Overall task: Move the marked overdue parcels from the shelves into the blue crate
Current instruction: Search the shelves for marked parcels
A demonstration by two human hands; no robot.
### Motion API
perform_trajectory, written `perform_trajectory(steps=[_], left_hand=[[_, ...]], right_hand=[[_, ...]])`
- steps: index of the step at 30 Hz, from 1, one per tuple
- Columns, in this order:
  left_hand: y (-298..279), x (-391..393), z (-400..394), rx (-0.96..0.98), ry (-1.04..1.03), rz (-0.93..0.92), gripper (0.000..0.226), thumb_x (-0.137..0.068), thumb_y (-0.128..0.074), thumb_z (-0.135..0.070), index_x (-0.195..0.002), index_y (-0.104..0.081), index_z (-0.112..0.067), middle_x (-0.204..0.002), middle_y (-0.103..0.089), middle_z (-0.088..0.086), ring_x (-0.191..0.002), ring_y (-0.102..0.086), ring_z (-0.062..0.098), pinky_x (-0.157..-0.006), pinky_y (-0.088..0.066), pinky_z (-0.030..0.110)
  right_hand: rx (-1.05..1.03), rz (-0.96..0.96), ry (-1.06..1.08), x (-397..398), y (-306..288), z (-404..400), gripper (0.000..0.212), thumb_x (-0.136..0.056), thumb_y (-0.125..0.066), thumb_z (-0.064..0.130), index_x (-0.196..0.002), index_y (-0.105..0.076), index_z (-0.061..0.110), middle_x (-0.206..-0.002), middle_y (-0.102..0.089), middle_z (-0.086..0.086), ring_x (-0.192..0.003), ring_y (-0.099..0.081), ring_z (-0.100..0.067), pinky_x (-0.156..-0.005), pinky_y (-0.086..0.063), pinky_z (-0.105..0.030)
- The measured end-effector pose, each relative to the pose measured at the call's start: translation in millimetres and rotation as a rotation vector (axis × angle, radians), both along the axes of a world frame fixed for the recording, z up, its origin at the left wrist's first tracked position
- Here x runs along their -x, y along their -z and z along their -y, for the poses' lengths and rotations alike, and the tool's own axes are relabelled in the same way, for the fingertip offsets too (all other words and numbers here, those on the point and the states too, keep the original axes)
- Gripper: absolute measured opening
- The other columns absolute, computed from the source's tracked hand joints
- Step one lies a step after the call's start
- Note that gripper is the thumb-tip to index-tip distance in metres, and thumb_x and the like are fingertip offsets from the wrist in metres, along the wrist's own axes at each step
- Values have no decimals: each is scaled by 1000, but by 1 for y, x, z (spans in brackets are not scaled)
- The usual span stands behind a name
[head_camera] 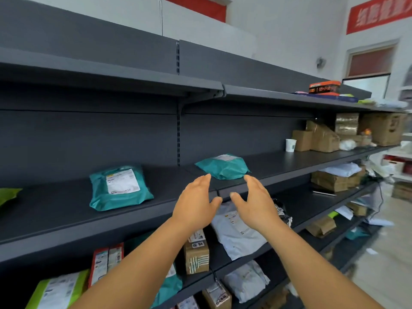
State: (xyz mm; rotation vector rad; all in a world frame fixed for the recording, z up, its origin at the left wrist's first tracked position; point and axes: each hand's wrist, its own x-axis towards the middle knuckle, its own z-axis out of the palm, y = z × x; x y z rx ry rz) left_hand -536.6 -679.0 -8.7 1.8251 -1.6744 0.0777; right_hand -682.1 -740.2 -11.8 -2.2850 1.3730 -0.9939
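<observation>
Both hands, left (196, 204) and right (256, 204), reach with fingers straight and spread, holding nothing, evidently to bracket the teal parcel (223, 167) lying at the shelf (289, 159) edge. Its white label faces up, print too blurred to read. The blue crate is out of view.

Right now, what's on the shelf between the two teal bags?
Nothing. In the head view, only bare dark shelf lies between the left teal bag and the right teal bag.
</observation>
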Motion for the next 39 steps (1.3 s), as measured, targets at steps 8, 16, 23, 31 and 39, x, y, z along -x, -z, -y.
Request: perform_trajectory(steps=[8,16,23,31,39], left_hand=[[9,-5,95,18,-86,-40,71,-93,-54,-38,-151,-20,-16,-155,-26,-1,-140,-27,18,-112,-28,30],[8,-9,209,-124,-235,-45,80,-90,-55,-45,-152,-13,-16,-157,-20,5,-142,-24,22,-115,-26,32],[10,-13,263,-321,-334,-53,89,-85,-60,-48,-151,-4,-32,-158,-12,12,-142,-26,29,-112,-31,36],[15,-10,280,-238,-312,-55,76,-84,-65,-26,-148,-25,-32,-139,-44,8,-125,-47,25,-104,-40,34],[20,-7,272,23,-297,-109,72,-85,-62,-8,-146,-31,-29,-143,-36,-1,-125,-46,15,-105,-39,23]], right_hand=[[57,46,-62,-17,0,123,70,-92,-55,37,-149,-23,11,-152,-30,-7,-137,-33,-25,-111,-31,-35],[-34,46,-131,-33,-1,254,75,-92,-52,45,-150,-19,12,-153,-28,-9,-138,-32,-27,-111,-29,-35],[-158,27,-250,-49,2,314,74,-91,-48,52,-152,-13,27,-153,-30,-7,-137,-36,-26,-108,-33,-34],[-146,53,-339,-54,9,319,47,-94,-55,33,-138,-43,24,-126,-60,-5,-113,-56,-23,-82,-40,-24],[-71,306,-439,-46,13,311,46,-93,-58,19,-136,-45,29,-121,-60,4,-92,-50,-9,-72,-36,-18]])
